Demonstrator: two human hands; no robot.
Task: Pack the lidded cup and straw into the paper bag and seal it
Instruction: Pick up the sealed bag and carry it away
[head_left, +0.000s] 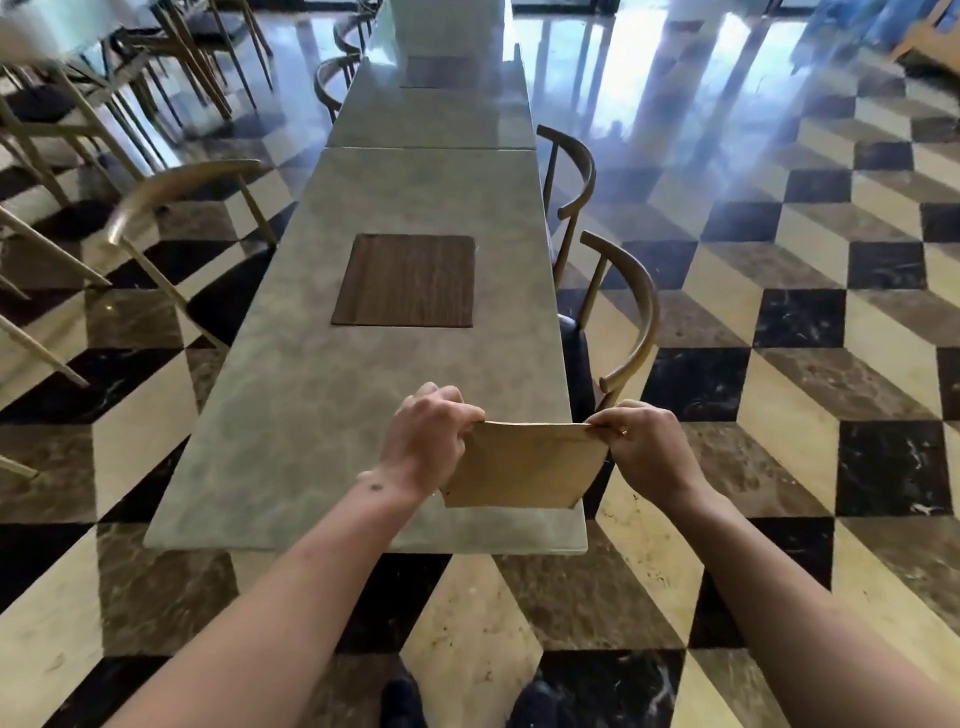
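Observation:
A brown paper bag (524, 467) stands on the near right end of the grey stone table (322, 415). My left hand (431, 441) pinches the bag's top left corner and my right hand (644, 452) pinches its top right corner, holding the top edge stretched flat between them. The bag's mouth looks closed along that edge. No cup or straw shows anywhere; whatever is inside the bag is hidden.
A dark wooden square inlay (408, 280) sits in the table's middle. Wooden chairs (623, 322) stand along the right side and another chair (171, 208) on the left. The table's near edge lies just below the bag. A checkered tile floor surrounds it.

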